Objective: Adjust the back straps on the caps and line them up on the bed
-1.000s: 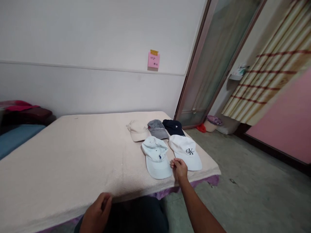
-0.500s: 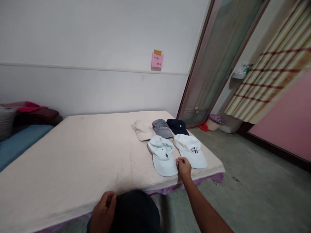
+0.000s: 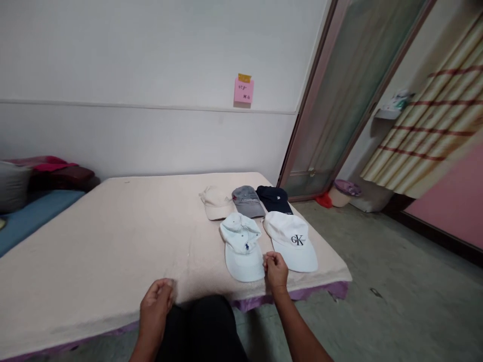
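Observation:
Five caps lie on the bed. My right hand (image 3: 276,270) is closed, with its fingertips just beside the right edge of the brim of the pale blue cap (image 3: 243,251); no grip on it shows. To its right is the white cap (image 3: 289,234) with dark letters on the front. Behind them lie a beige cap (image 3: 216,203), a grey cap (image 3: 247,201) and a navy cap (image 3: 274,199). My left hand (image 3: 156,299) hovers over the bed's near edge, fingers curled toward the thumb, with nothing visible in it.
A cream cover spreads over the bed (image 3: 124,241), with purple cloth along its lower edge. A pink note (image 3: 243,90) is taped to the wall. Right of the bed are a sliding door (image 3: 328,100), a lined bin (image 3: 341,193) and a curtain (image 3: 433,120). Cushions sit far left.
My left hand has risen from beside my leg to above the bed's edge. My right hand stays beside the pale blue cap's brim. The view has shifted slightly.

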A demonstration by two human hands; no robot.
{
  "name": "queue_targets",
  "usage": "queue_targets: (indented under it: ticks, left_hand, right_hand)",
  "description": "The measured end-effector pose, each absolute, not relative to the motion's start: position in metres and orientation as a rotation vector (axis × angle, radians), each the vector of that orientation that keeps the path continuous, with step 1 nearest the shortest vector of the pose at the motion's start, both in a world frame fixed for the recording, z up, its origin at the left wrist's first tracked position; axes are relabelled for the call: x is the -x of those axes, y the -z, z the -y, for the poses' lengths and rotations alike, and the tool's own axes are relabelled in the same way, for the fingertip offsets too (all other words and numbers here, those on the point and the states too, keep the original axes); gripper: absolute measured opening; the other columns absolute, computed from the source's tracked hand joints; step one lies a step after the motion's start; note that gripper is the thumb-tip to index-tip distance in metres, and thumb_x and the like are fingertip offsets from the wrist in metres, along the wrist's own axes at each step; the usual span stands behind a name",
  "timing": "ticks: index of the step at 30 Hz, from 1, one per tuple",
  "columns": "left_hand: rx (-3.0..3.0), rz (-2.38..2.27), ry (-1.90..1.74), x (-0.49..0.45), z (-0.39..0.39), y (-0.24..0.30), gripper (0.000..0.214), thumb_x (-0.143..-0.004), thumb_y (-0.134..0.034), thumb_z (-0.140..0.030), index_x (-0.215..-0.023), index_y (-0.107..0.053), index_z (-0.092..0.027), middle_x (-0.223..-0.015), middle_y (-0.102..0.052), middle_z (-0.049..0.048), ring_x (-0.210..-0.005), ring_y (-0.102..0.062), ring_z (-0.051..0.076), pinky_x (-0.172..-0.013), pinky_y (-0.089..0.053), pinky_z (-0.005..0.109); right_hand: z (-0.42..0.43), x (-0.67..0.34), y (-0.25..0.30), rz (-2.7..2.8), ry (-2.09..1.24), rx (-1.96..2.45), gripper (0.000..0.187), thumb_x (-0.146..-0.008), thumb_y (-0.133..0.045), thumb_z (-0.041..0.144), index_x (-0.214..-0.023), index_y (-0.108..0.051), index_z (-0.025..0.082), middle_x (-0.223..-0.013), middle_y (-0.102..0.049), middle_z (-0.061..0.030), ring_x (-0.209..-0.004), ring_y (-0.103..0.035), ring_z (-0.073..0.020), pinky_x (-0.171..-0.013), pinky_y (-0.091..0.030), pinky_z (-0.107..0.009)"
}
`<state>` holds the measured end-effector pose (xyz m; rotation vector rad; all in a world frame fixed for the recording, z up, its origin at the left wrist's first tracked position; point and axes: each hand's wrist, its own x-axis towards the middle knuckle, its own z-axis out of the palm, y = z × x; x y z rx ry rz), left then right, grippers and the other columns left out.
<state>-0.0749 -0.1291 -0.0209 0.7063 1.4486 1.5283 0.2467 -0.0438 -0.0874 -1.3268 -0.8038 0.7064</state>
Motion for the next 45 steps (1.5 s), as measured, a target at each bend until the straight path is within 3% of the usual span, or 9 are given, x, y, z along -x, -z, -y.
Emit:
queue_targets:
  ticks: [33,45]
  left_hand:
    - [-0.571,-1.243,-1.537,0.054,0.110,0.016,0.025,-0.068,-0.070,-0.033,-0.070,-0.053,-0.016,-0.050,-0.045,-0.0087,-0.037,-0.031,0.002,-0.034,-0.021,0.015]
    - [-0.510,-1.139,-1.561,0.061,0.131,0.009,0.025,-0.071,-0.070,-0.032,-0.067,-0.051,-0.016,-0.053,-0.044,-0.0081,-0.043,-0.033,0.003,-0.038,-0.026,0.015]
  right_hand:
    - [0.055,-0.248,0.082,0.872,-0.696,1.360,0.012,-0.069,-0.057,0.030,-0.074,-0.059,0.019,-0.053,-0.053,0.0026,-0.051,-0.048,-0.0152,-0.050,-0.038,-0.026]
    - [0.075,-0.233,0.076,0.624,-0.902,1.300,0.016,-0.063,-0.060,0.030,-0.073,-0.055,0.019,-0.047,-0.051,0.0053,-0.038,-0.043,-0.0097,-0.038,-0.033,-0.021]
